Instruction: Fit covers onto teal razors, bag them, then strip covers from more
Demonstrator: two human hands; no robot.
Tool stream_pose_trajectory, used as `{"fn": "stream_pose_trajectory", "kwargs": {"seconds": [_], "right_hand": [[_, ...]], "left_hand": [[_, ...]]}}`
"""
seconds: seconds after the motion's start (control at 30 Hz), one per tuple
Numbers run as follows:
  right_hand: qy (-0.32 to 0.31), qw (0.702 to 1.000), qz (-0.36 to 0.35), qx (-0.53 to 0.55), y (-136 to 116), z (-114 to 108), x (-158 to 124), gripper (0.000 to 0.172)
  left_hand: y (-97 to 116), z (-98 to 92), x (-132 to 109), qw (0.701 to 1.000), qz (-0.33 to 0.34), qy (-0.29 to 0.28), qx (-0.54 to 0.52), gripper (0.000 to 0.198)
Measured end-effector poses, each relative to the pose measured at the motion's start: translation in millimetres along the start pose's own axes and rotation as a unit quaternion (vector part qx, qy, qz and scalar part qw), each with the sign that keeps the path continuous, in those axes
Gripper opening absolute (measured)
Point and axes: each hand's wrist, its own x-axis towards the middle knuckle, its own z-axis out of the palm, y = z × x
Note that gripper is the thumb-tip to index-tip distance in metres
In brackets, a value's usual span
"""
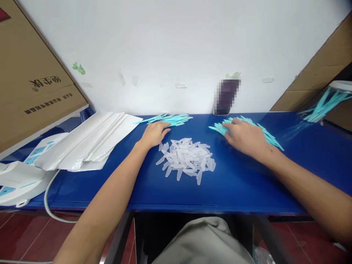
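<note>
My left hand (154, 134) rests at the near edge of a pile of thin turquoise plastic sticks (177, 119), its thumb apart from its fingers. On the right, my right hand (243, 135) lies over a second pile of turquoise sticks (269, 138), thumb and fingers apart; its fingertips touch the sticks and are partly hidden. Between the two hands, nearer to me, a heap of small translucent white tapered plastic pieces (188, 157) is spread on the blue table (176, 196).
White plastic bags (90, 137) lie at the left, beside a white device (24, 183) with a cable (47, 200). A cardboard box (41, 80) stands behind them. A phone with a blurred screen (227, 96) leans on the white wall (154, 55). At far right, a clear container (330, 102) holds turquoise sticks.
</note>
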Motion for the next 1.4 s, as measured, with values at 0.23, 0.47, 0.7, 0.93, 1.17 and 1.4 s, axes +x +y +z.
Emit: {"fn": "stream_pose_trajectory", "kwargs": {"seconds": [0.23,0.47,0.7,0.93,1.17,1.4], "right_hand": [[-0.018,0.996,-0.024,0.089,-16.7,-5.2,-2.8,0.045],[-0.023,0.981,-0.052,0.186,-22.5,-8.0,-5.9,0.057],[-0.039,0.964,-0.079,0.252,-22.8,-4.9,-6.8,0.071],[-0.056,0.964,-0.096,0.24,-23.3,-3.7,-4.8,0.045],[-0.075,0.964,-0.097,0.237,-25.6,-4.7,-4.3,0.034],[-0.091,0.961,-0.094,0.243,-28.0,-7.1,-4.5,0.032]], "left_hand": [[7.3,-2.7,4.1,0.997,-0.072,0.036,-0.002,0.024],[-6.1,-0.5,1.3,0.998,-0.041,0.022,-0.033,0.037],[-4.3,-4.4,2.5,0.998,-0.022,-0.052,-0.027,0.039],[-9.3,-4.5,0.2,0.997,-0.012,-0.056,-0.05,0.042],[0.5,-18.7,-4.4,0.981,-0.058,-0.113,-0.148,0.048],[-2.0,-23.6,-6.1,0.973,-0.107,-0.135,-0.15,0.039]]}}
